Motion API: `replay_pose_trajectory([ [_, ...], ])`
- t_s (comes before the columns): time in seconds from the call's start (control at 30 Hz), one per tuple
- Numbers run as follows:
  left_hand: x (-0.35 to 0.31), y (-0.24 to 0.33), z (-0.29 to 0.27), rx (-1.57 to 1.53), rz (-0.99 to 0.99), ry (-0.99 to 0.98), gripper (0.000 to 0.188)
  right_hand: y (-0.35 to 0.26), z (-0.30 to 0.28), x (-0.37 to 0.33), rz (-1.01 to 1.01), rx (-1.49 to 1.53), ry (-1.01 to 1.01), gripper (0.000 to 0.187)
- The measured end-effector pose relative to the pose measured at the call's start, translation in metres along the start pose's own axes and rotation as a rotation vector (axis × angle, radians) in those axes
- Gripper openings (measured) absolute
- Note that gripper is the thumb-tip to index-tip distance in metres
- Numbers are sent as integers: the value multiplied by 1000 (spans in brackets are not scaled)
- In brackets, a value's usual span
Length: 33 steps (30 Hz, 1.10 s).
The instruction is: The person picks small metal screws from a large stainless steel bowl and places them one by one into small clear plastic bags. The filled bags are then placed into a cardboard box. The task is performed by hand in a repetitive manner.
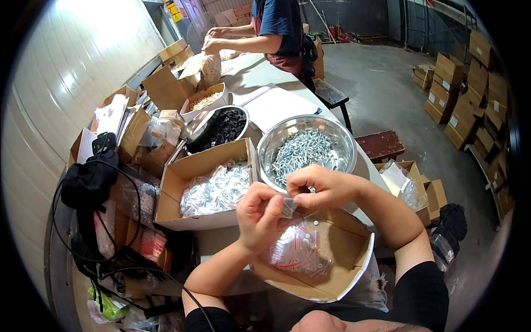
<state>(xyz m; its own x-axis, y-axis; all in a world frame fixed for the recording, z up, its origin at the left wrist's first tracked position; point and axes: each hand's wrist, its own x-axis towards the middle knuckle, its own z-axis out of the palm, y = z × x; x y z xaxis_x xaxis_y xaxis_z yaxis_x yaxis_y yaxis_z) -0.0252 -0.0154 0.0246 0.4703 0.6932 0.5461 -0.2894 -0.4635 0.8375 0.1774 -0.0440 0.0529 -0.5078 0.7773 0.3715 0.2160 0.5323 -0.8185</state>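
A small clear plastic bag (289, 206) is held up between my two hands, over a shallow cardboard tray (347, 240). My left hand (259, 214) pinches one side of it between thumb and fingers. My right hand (321, 188) has its fingertips closed at the other side; whether they also hold a screw is hidden. Inside the tray lies a heap of small clear zip bags (296, 252) with red lines, with small white pieces among them. Just beyond my right hand, a steel bowl (347, 146) holds many loose silver screws (301, 152).
Left of the bowl, a cardboard box (191, 222) holds filled screw bags (215, 189). Behind it are a pan of black parts (221, 128) and a box of tan pieces (204, 101). A co-worker (282, 33) handles a bag across the table. Cables (138, 269) hang at left.
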Motion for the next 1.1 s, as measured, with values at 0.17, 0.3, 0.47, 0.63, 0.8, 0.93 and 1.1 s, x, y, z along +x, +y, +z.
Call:
replay_pose_trajectory([
  [0.17,33,18,-43,77,196,421,15,14,-18,0,142,133,158,15],
  [0.3,47,24,-43,247,210,512,15,58,-25,-13,427,-667,198,35],
  [0.47,27,29,-19,651,178,-360,32,70,-25,-9,602,-690,-182,53],
  [0.63,-5,-6,12,808,64,-930,27,72,-29,-12,505,-535,-230,37],
  [0.8,-16,-18,17,890,52,-946,30,69,-32,-13,515,-456,-240,27],
  [0.93,-13,-20,16,808,30,-918,30,74,-35,-11,491,-356,-238,28],
  [1.1,-8,-12,18,558,94,-605,32,73,-40,-13,454,-106,-272,45],
])
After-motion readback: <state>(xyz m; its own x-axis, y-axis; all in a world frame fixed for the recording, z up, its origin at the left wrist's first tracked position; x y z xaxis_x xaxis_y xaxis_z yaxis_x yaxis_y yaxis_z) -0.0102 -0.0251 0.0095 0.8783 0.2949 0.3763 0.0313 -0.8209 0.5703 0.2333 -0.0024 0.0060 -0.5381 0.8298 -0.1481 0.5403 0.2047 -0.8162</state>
